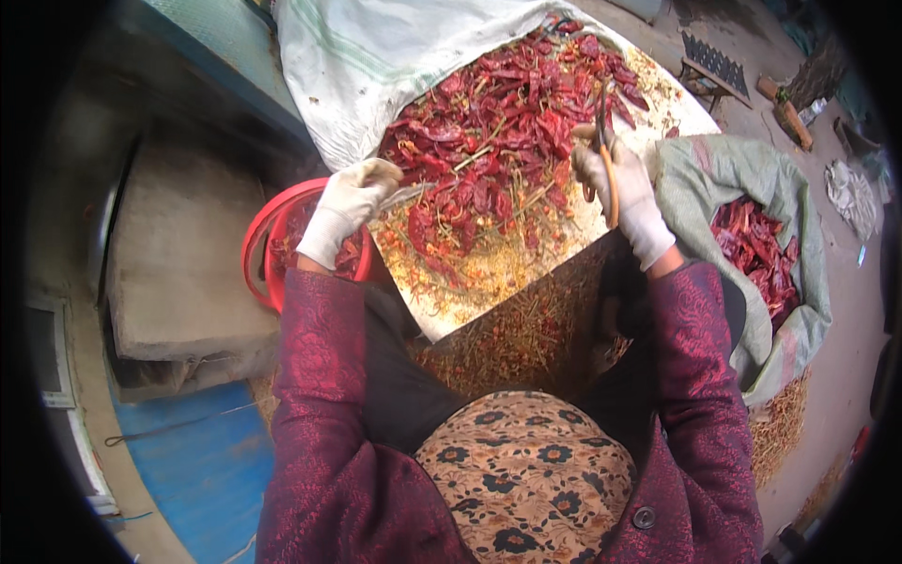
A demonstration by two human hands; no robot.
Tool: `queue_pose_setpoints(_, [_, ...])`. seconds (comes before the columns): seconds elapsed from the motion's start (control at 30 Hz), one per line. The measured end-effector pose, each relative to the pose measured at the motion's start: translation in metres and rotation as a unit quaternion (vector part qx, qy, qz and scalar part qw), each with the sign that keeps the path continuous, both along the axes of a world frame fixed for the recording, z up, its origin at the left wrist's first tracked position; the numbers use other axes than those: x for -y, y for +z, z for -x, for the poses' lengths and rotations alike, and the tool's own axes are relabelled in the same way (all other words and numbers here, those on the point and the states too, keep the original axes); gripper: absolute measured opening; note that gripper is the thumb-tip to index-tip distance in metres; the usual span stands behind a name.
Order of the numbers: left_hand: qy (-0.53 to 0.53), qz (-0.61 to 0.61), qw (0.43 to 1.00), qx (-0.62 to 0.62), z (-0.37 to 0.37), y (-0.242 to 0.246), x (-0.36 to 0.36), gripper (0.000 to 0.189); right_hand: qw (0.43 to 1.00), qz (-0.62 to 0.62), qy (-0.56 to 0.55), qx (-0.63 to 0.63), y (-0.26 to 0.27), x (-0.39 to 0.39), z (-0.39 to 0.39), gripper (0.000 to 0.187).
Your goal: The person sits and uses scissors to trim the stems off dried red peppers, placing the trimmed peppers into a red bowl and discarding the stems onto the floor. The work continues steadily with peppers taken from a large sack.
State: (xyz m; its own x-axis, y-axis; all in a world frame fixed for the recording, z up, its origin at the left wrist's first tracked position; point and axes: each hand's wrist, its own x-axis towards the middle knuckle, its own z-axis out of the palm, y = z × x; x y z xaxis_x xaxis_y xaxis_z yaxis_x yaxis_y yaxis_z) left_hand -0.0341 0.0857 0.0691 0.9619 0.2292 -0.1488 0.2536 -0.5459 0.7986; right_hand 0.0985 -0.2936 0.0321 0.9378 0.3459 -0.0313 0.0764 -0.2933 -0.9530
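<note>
A heap of dried red chili peppers (493, 106) covers a pale board (447, 321), with yellow seeds and cut stems strewn over its near end. My right hand (624, 180), in a white glove, grips scissors (607, 173) with orange handles; their dark blades point away from me over the heap's right side. My left hand (356, 194), also gloved, is at the board's left edge above a red plastic basket (257, 240) that contains chili peppers. Its fingers are curled beside a pale strip (409, 192), and whether they hold it is unclear.
A white woven sack (338, 84) lies open behind the heap. To the right stands a green woven sack (796, 204) with red peppers inside. Stems litter the ground (521, 331) below the board. A grey slab (190, 268) is at left, and a small rack (715, 67) stands far right.
</note>
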Motion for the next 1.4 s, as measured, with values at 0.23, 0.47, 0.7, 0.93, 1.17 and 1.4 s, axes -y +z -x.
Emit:
queue_pose_setpoints(0.23, [-0.276, -0.114, 0.939, -0.172, 0.034, -0.022, 0.061, 0.034, 0.987, -0.151, -0.003, -0.061, 0.001, -0.002, -0.006, 0.037])
queue_pose_setpoints(0.47, [-0.337, -0.371, 0.864, -0.046, 0.031, -0.073, 0.080, 0.022, 0.994, -0.093, -0.034, -0.052, -0.011, -0.005, -0.005, 0.031])
queue_pose_setpoints(0.7, [-0.139, -0.422, 0.887, 0.126, -0.029, -0.063, 0.068, 0.027, 0.998, -0.035, -0.044, 0.028, -0.015, -0.003, -0.008, 0.032])
queue_pose_setpoints(0.93, [0.056, -0.189, 0.972, 0.130, -0.050, -0.024, 0.023, 0.027, 0.995, -0.094, -0.027, -0.030, -0.014, 0.001, -0.006, 0.035])
queue_pose_setpoints(1.17, [-0.093, -0.370, 0.888, -0.257, -0.025, -0.040, 0.011, 0.044, 0.996, -0.085, -0.013, -0.029, -0.006, -0.005, -0.003, 0.040])
queue_pose_setpoints(1.4, [0.009, -0.279, 0.957, -0.077, -0.027, -0.079, 0.033, 0.062, 0.999, -0.038, -0.034, -0.014, 0.003, -0.007, 0.009, 0.037])
